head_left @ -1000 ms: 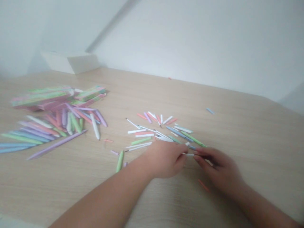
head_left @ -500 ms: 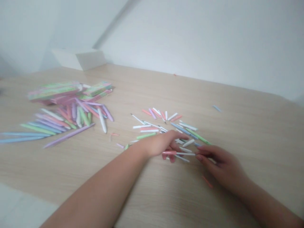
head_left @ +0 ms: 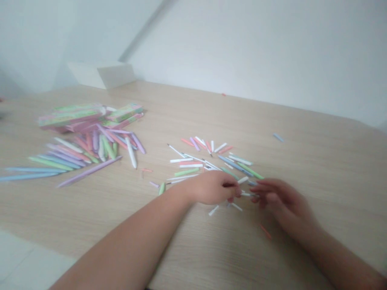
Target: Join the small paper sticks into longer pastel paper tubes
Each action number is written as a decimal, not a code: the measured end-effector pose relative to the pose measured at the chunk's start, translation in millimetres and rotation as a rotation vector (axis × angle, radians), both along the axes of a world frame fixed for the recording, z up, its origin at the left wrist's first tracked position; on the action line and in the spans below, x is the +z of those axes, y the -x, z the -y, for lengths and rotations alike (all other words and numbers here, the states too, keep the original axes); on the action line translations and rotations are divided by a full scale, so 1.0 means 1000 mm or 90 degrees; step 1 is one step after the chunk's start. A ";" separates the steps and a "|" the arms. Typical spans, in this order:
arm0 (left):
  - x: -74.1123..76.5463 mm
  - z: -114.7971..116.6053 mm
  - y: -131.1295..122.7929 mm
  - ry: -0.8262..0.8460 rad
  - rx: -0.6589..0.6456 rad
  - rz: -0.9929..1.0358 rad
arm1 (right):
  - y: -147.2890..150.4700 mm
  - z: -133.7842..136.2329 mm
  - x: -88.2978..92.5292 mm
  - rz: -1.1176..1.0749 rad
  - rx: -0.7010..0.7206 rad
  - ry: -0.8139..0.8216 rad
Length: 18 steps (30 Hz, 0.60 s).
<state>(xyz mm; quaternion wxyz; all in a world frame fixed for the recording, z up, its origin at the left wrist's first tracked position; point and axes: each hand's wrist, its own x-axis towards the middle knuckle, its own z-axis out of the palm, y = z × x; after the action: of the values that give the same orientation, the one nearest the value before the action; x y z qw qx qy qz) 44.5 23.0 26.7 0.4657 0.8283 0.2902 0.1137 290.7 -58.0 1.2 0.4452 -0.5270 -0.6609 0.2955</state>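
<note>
My left hand [head_left: 216, 187] reaches over the middle of a loose group of pen parts, its thumb and fingers pinched together. A thin white pen refill [head_left: 248, 194] sticks out of that pinch to the right; the rest of it is hidden by the fingers. My right hand [head_left: 284, 203] is beside the refill's right end, fingers half curled and thumb standing apart from them. Whether its fingertips touch the refill is blurred. A short white tube [head_left: 243, 180] shows just above the pinch. Around the hands lie white refills, a green pen barrel [head_left: 250, 170] and a blue pen barrel [head_left: 235, 165].
Many pastel pens [head_left: 88, 171] lie heaped on the wooden table [head_left: 187, 117] at left. Behind them are stacked pink and green boxes [head_left: 71, 117]. A white box-like object [head_left: 116, 76] stands by the wall. A thin red piece [head_left: 265, 231] lies below my right hand.
The red tube seen at my left fingers is now out of sight. My left hand has closed and shifted right toward the refill. My right thumb has come away from its fingertips.
</note>
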 end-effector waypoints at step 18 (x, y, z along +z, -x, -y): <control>-0.005 0.004 -0.008 0.541 0.072 0.529 | 0.098 -0.161 0.040 0.502 0.080 -0.004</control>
<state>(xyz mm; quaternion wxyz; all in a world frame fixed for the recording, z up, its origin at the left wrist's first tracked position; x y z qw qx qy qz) 52.3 18.9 21.4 0.8239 0.4390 0.1473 0.3266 193.0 102.9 41.6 0.1401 -0.5572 -0.8129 0.0956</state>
